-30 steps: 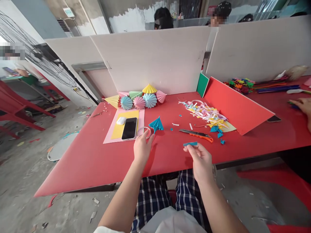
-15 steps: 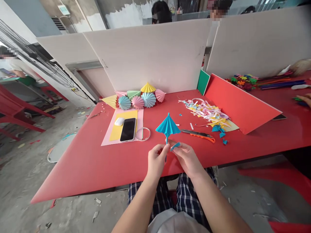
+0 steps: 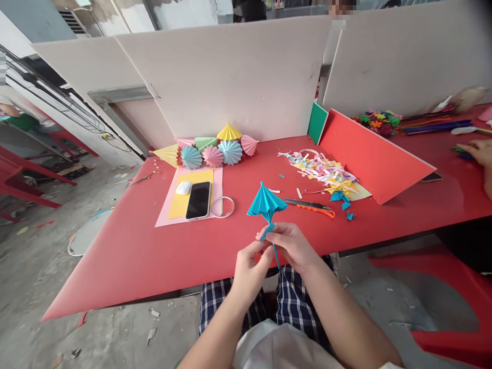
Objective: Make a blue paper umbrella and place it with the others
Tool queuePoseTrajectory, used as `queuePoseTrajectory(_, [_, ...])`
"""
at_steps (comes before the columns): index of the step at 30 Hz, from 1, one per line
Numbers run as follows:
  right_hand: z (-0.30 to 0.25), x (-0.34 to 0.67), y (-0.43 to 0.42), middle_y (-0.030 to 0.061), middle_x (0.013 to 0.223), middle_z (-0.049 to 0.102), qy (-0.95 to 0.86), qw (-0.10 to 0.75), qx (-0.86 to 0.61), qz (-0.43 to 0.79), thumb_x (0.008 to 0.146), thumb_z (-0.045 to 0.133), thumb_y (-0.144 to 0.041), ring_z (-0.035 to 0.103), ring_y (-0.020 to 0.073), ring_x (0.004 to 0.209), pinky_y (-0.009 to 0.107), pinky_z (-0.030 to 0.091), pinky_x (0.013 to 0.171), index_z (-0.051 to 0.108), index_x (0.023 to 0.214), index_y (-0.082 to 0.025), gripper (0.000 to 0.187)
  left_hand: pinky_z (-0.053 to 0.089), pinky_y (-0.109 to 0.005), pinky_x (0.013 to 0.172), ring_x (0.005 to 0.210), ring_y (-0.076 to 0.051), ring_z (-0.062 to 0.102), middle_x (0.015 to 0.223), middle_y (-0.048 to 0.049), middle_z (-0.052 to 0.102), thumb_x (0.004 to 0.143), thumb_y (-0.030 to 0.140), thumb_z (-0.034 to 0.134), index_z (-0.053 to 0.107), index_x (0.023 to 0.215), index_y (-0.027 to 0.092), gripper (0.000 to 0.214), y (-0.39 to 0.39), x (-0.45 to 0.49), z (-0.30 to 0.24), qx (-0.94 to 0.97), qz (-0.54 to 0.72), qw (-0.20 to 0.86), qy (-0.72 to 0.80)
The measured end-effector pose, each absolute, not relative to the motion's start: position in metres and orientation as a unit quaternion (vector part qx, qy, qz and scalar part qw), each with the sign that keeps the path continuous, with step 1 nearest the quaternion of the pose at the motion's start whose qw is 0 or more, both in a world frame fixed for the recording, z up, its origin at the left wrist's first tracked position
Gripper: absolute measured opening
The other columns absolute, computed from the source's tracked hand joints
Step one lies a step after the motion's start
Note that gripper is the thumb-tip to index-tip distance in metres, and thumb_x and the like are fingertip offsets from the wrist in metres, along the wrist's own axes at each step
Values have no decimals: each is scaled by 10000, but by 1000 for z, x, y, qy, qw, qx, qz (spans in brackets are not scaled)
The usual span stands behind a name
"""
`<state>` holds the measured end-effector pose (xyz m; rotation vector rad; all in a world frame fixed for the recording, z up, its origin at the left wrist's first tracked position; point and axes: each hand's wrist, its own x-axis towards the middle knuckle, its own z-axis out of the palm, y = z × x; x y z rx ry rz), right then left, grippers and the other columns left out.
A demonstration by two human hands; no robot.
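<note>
A small blue paper umbrella (image 3: pixel 266 202) stands upright over the near edge of the red table (image 3: pixel 126 256). My left hand (image 3: pixel 251 264) pinches its thin stick from the left. My right hand (image 3: pixel 292 245) is closed on the stick from the right and also pinches a small blue paper strip (image 3: pixel 266 231) against it, just under the canopy. The stick's lower end pokes out below my fingers.
An orange utility knife (image 3: pixel 312 207) lies just beyond the umbrella, paper scraps (image 3: pixel 323 174) behind it. A phone (image 3: pixel 199 200), a wire ring (image 3: pixel 223 207) and a white case sit on yellow and pink sheets. Finished paper umbrellas (image 3: pixel 215 151) line the divider. Another person's hand (image 3: pixel 476 151) rests at far right.
My left hand picked the blue umbrella up from the table and brought it upright to the near edge. My right hand carried the blue strip to the stick and now presses it there.
</note>
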<state>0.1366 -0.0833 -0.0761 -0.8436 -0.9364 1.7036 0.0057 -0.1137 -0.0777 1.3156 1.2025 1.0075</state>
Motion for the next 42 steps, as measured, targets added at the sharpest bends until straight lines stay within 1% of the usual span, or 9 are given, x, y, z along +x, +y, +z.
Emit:
queuePoseTrajectory(3, [-74, 143, -83, 21, 715, 679, -436, 469, -341, 688, 695, 700, -288, 608, 151, 738, 318, 454, 762, 718, 733, -195, 102, 447, -273, 754, 704, -161, 609, 651, -6, 672, 801, 255, 507, 690, 724, 186, 210, -103, -26, -74, 484, 505, 452, 553])
queuePoseTrajectory(5, [-71, 146, -83, 24, 753, 693, -466, 438, -342, 689, 697, 700, -286, 617, 151, 757, 319, 452, 784, 719, 734, -196, 100, 438, -296, 851, 878, -182, 623, 824, -22, 706, 819, 305, 504, 695, 866, 200, 223, -87, -42, -65, 424, 600, 397, 550])
queuePoseTrajectory(8, [-65, 144, -84, 22, 775, 701, -499, 387, -342, 696, 694, 702, -302, 627, 152, 767, 318, 461, 789, 716, 739, -194, 118, 401, -359, 954, 1117, -233, 543, 1131, -87, 637, 827, 482, 470, 617, 1103, 163, 447, -58, -45, -46, 404, 588, 520, 469])
queuePoseTrajectory(11, [-60, 139, -83, 19, 773, 702, -514, 358, -342, 700, 685, 706, -309, 637, 159, 782, 328, 466, 810, 709, 735, -190, 129, 421, -430, 922, 1116, -288, 543, 1198, -131, 592, 802, 618, 427, 525, 1217, 164, 623, -36, -34, -34, 390, 489, 652, 429])
queuePoseTrajectory(16, [-64, 133, -76, 23, 762, 696, -530, 333, -362, 691, 681, 708, -330, 635, 174, 789, 363, 463, 825, 703, 741, -190, 152, 463, -434, 840, 989, -301, 613, 1040, -135, 661, 783, 521, 546, 553, 1147, 166, 507, -31, -20, -38, 397, 460, 696, 382])
queuePoseTrajectory(22, [-74, 129, -69, 15, 742, 678, -524, 327, -373, 692, 678, 711, -349, 617, 168, 777, 371, 459, 827, 703, 737, -198, 162, 487, -311, 732, 856, -232, 649, 821, -72, 691, 717, 356, 661, 603, 799, 152, 227, -28, -11, -46, 377, 479, 686, 398])
queuePoseTrajectory(27, [-73, 130, -69, 17, 762, 669, -510, 359, -374, 686, 694, 695, -343, 605, 159, 772, 357, 458, 818, 707, 760, -201, 158, 495, -294, 668, 677, -178, 643, 639, -18, 634, 725, 368, 638, 553, 667, 146, 245, -16, -1, -42, 351, 498, 685, 399])
queuePoseTrajectory(34, [-66, 142, -84, 12, 842, 694, -367, 566, -402, 619, 720, 682, -300, 606, 167, 871, 338, 457, 842, 712, 759, -253, 68, 498, -267, 604, 518, -113, 582, 560, 53, 524, 695, 331, 670, 470, 663, 170, 258, 3, 4, -1, 387, 530, 675, 337])
queuePoseTrajectory(42, [-39, 136, -90, 2, 963, 694, -453, 582, -409, 538, 750, 655, -251, 606, 196, 969, 380, 474, 855, 710, 792, -298, 85, 486, -208, 542, 496, -85, 548, 548, 55, 525, 764, 244, 583, 550, 852, 188, 110, 2, 9, 21, 446, 543, 660, 266])
